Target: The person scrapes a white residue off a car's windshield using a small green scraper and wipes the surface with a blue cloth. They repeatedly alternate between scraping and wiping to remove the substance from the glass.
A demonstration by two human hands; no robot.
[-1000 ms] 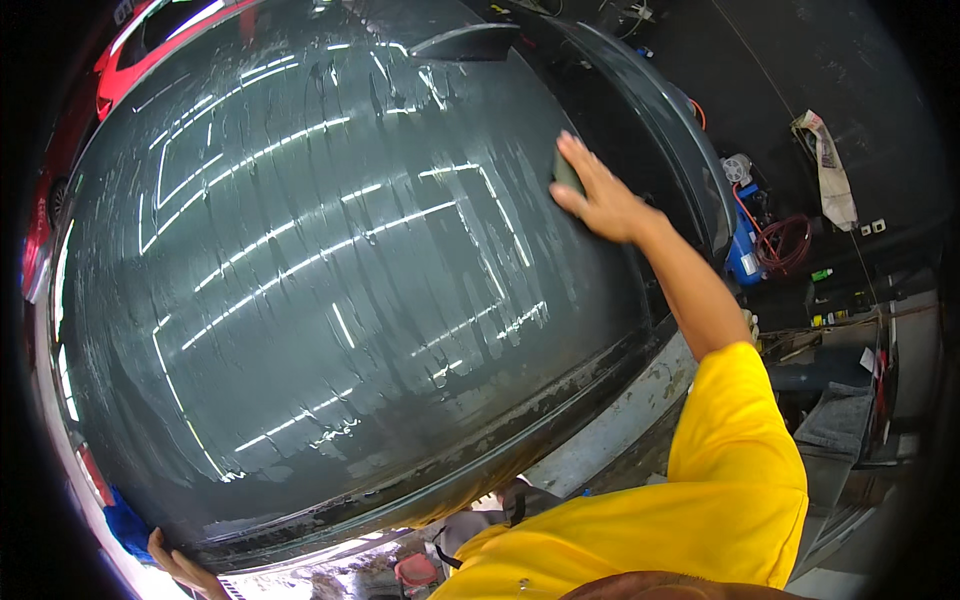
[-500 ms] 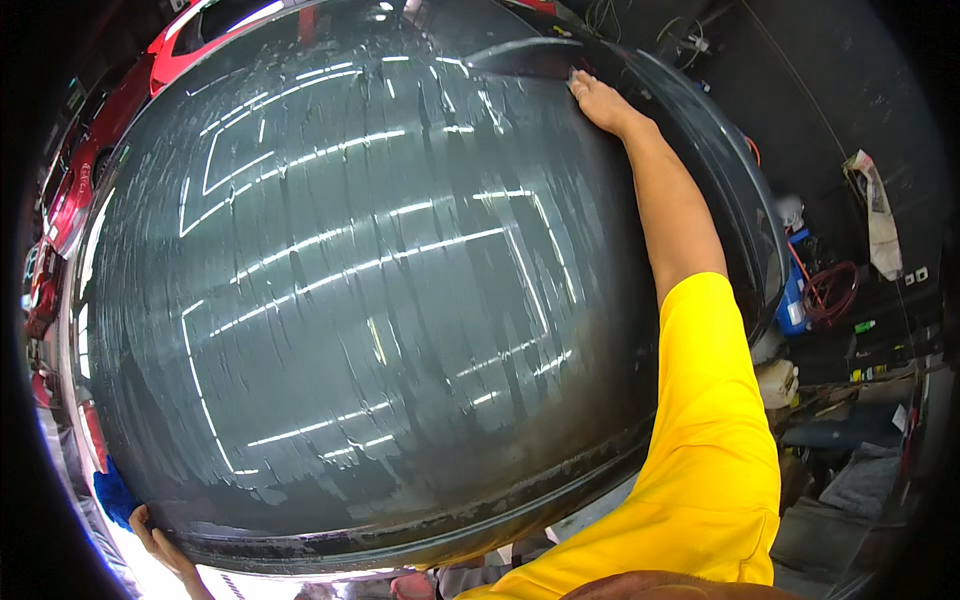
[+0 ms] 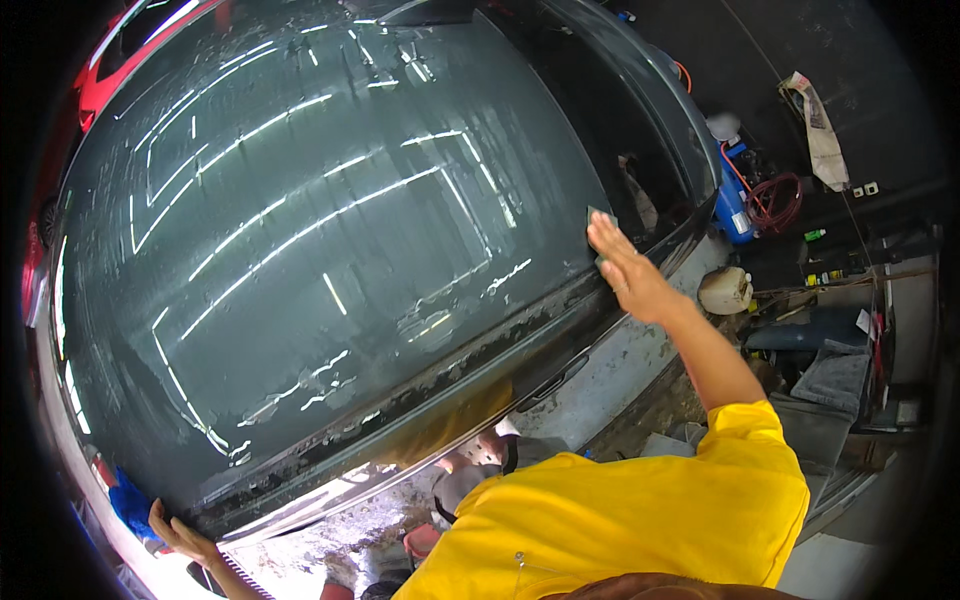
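A dark grey-green car roof (image 3: 330, 250), wet and streaked, spreads out in front of me and mirrors bright ceiling lights. My right hand (image 3: 635, 280) lies at the roof's right end, beside the dark rear window. Its fingers press a small grey-green flat piece (image 3: 597, 213) to the surface; most of that piece is hidden under them. At the lower left, my left hand (image 3: 180, 533) rests on the roof's near corner with its fingers apart. Right beside it is a bunched blue cloth (image 3: 131, 506), apparently not gripped.
A red car (image 3: 130, 50) stands beyond the roof at the far left. To the right are a blue tank (image 3: 733, 200), a coiled dark red hose (image 3: 776, 203) and a whitish jerrycan (image 3: 725, 290). Grey cloths (image 3: 832, 378) lie over things at the lower right.
My right hand has swept from the far right part of the roof back toward me, with the flat piece under its fingers. The view has shifted; my left hand keeps its corner.
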